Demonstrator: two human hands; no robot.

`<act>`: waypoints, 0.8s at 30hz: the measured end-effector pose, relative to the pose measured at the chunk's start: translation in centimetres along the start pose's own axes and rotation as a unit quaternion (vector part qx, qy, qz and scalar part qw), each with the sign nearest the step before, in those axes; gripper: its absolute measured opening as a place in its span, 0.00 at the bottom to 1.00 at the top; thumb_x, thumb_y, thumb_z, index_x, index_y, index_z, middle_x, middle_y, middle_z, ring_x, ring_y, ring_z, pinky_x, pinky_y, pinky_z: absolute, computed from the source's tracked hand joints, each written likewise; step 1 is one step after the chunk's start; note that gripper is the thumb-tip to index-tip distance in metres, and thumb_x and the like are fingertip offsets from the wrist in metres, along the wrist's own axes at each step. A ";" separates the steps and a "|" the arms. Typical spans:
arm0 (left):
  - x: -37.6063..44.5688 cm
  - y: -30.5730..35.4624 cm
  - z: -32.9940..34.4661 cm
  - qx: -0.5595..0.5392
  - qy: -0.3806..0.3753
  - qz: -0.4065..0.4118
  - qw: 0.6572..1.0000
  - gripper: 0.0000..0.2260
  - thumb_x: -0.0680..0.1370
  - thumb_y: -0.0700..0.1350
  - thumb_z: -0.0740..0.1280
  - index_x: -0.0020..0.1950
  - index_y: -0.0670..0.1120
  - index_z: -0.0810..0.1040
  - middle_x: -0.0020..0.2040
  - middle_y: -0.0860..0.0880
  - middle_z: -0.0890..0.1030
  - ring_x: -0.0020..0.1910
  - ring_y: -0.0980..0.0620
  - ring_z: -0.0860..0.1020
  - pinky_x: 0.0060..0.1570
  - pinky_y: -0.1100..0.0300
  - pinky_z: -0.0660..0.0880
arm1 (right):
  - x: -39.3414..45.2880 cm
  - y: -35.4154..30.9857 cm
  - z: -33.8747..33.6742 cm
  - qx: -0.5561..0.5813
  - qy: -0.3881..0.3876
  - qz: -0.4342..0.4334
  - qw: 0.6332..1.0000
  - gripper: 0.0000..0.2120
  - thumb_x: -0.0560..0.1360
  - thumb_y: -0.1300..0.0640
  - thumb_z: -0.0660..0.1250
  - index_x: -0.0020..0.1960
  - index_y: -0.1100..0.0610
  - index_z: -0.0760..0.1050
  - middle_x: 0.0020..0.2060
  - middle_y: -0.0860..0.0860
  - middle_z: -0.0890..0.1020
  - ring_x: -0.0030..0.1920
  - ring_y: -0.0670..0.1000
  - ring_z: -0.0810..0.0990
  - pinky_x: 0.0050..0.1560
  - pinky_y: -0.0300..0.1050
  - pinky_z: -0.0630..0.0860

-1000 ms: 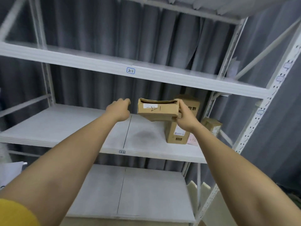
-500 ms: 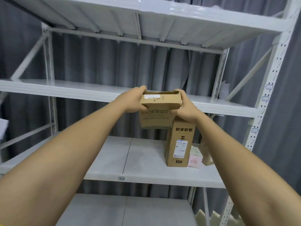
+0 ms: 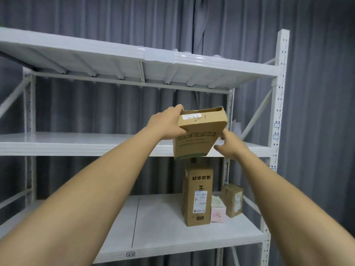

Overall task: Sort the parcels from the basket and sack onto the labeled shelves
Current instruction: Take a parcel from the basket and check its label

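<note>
Gripping the upper left corner of a cardboard parcel (image 3: 197,135), the left hand (image 3: 166,125) has its fingers curled over the top edge and its thumb under the near face, and holds the box up in front of the middle shelf (image 3: 76,144) of a white metal rack. The parcel is tilted, its top leaning away toward the shelf and its lower end hanging just below the shelf's front edge; a white sticker and a handwritten mark sit on its upper face (the top flap looks slightly open, though what is inside cannot be seen). The right hand (image 3: 229,145) is at the parcel's lower right side with fingers loosely spread; whether it touches the cardboard cannot be told. On the lower shelf (image 3: 163,227), toward its right end, stands a tall upright carton (image 3: 197,196) with printed characters and a shipping label, directly below the held parcel. Just beside it to the right is a small pink box (image 3: 218,212) marked "2-2", and behind that, near the right rear corner, a small brown box (image 3: 233,200). A small label (image 3: 130,254) is stuck on the lower shelf's front edge. Grey curtains (image 3: 115,16) hang behind the rack.
</note>
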State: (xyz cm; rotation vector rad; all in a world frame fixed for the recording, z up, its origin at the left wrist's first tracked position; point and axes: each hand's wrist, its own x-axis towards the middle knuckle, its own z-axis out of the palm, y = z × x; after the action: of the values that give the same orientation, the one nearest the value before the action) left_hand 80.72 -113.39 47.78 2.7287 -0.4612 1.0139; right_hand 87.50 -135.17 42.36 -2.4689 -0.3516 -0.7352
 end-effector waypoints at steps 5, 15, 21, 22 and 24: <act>0.7 0.8 -1.2 -0.009 0.081 0.014 0.997 0.17 0.74 0.49 0.70 0.58 0.51 0.65 0.54 0.51 0.74 0.44 0.52 0.76 0.32 0.62 0.70 | 0.1 0.0 -1.5 -0.080 0.030 0.012 0.996 0.30 0.78 0.54 0.65 0.76 0.51 0.57 0.67 0.55 0.72 0.61 0.56 0.75 0.55 0.50 0.76; 3.2 2.6 3.6 0.056 0.144 0.041 0.987 0.17 0.77 0.47 0.67 0.62 0.51 0.66 0.61 0.52 0.70 0.52 0.50 0.73 0.37 0.58 0.67 | 3.0 4.4 -4.9 -0.139 0.056 0.021 0.988 0.22 0.79 0.53 0.62 0.72 0.52 0.63 0.63 0.54 0.74 0.60 0.58 0.76 0.56 0.55 0.76; 7.2 5.6 11.2 0.065 0.147 0.048 0.986 0.16 0.77 0.47 0.66 0.62 0.52 0.66 0.60 0.53 0.70 0.53 0.49 0.71 0.37 0.57 0.69 | 5.9 12.2 -5.9 -0.228 0.028 0.021 0.973 0.26 0.77 0.64 0.57 0.74 0.51 0.60 0.68 0.54 0.70 0.61 0.58 0.73 0.50 0.50 0.75; 8.1 6.3 12.7 0.065 0.147 0.051 0.986 0.16 0.77 0.47 0.66 0.62 0.52 0.66 0.60 0.54 0.70 0.53 0.50 0.71 0.37 0.58 0.69 | 6.5 13.8 -6.2 -0.248 0.025 0.017 0.968 0.28 0.77 0.66 0.56 0.74 0.51 0.59 0.67 0.54 0.70 0.60 0.58 0.73 0.48 0.49 0.73; 10.1 7.7 15.7 0.054 0.146 0.050 0.986 0.16 0.77 0.48 0.66 0.63 0.52 0.66 0.61 0.54 0.70 0.53 0.50 0.71 0.37 0.59 0.70 | 7.9 17.0 -7.0 -0.258 0.021 0.008 0.966 0.29 0.77 0.68 0.56 0.75 0.51 0.57 0.68 0.54 0.70 0.60 0.58 0.73 0.46 0.47 0.70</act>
State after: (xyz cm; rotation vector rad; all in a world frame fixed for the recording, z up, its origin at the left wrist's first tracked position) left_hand 94.69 -127.29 43.33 2.6057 -0.5096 1.4781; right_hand 97.49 -152.37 44.74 -2.9290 -0.1326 -0.9702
